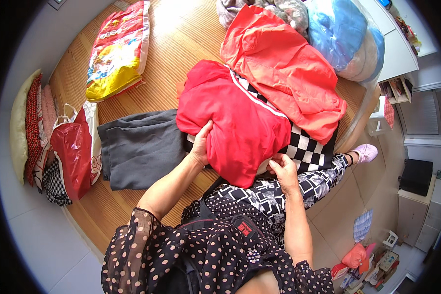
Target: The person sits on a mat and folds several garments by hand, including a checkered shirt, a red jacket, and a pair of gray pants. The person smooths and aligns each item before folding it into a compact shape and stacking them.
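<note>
The right grip (279, 166), narrowed to pinch the lower edge of the red garment (235, 120), had it at ten o'clock, and the left grip (202, 146), thumb on top, held it at two o'clock, bright, rumpled and bunched over checkered fabric (306, 149), with a coral garment (284, 68) beyond at one o'clock.

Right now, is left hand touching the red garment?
Touching. Head view shows it: left hand against the left side of the red garment, no gap.

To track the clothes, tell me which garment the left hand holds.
The bright red one, heaped in the middle; the coral one and grey one aren't held.
</note>
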The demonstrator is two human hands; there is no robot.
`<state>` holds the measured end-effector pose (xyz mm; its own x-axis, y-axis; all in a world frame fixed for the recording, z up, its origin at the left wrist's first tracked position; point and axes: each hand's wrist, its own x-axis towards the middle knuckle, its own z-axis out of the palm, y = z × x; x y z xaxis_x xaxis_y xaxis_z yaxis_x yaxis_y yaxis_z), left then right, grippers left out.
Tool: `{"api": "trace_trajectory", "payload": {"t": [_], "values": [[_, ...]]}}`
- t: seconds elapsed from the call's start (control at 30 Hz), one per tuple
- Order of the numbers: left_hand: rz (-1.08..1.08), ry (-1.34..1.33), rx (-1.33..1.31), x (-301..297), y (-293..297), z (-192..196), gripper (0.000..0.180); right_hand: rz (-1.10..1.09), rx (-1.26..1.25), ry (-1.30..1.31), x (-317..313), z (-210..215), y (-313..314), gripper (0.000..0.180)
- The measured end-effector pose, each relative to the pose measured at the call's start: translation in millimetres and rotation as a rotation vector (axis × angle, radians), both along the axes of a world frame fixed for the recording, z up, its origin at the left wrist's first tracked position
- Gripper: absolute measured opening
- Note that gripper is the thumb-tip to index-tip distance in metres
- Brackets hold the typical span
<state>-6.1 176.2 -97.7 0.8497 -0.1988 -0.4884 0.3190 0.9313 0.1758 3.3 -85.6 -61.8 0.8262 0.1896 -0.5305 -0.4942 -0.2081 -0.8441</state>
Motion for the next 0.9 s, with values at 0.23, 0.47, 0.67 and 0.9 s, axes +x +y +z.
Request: {"api": "trace_trajectory", "payload": {"t": [0.23, 0.47, 0.67, 0.9], "values": [[0.006, 0.017, -0.025, 1, 5, 2, 0.053, -0.032, 0.022, -0.019, -3, -3, -3, 0.026], [0.450, -0.292, 0.676, 42, 100, 94, 0.052, -0.073, 0.126, -0.069, -8, 3, -7, 0.028], [0.189, -0.398, 0.786, 60, 145, 186, 0.037, -0.161, 0.283, -0.025, -3, -2, -11, 0.029], [-0.765, -0.442, 2.142, 48, -20, 91, 0.044, -0.343, 0.702, 0.182, 9, -6, -18, 0.055]]}}
